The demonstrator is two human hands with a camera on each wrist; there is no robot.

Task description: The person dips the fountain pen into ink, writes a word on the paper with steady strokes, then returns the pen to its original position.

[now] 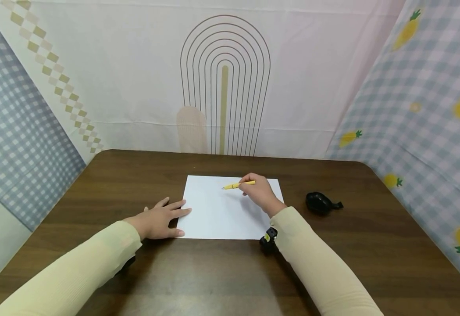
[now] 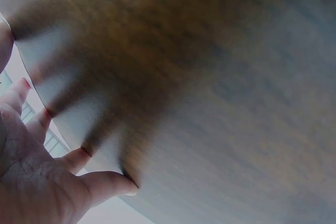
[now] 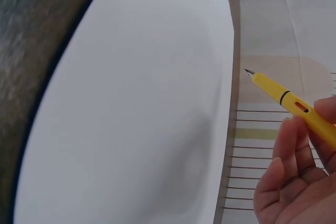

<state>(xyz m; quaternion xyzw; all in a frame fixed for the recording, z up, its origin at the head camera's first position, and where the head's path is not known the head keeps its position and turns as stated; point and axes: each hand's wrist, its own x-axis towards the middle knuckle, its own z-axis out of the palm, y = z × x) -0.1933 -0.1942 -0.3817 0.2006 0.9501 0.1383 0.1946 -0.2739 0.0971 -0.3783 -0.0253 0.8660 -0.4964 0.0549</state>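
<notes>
A sheet of white paper (image 1: pixel 210 210) lies on the brown table. My right hand (image 1: pixel 258 193) pinches a yellow fountain pen (image 1: pixel 233 186) over the upper right part of the sheet. In the right wrist view the fountain pen (image 3: pixel 278 94) shows its bare metal nib, held clear of the paper (image 3: pixel 131 87). On the sheet's left edge rest the spread fingertips of my left hand (image 1: pixel 159 220), its palm over the wood. The left wrist view shows that hand (image 2: pixel 42 177) from the palm side, fingers straight and apart.
To the right of the paper lies a shiny black object (image 1: pixel 319 203) with a short narrow end; its kind is unclear. The wooden table (image 1: pixel 222 276) meets a patterned cloth (image 1: pixel 135 79) at the back. Checked cloth (image 1: pixel 423 114) hangs along the right side.
</notes>
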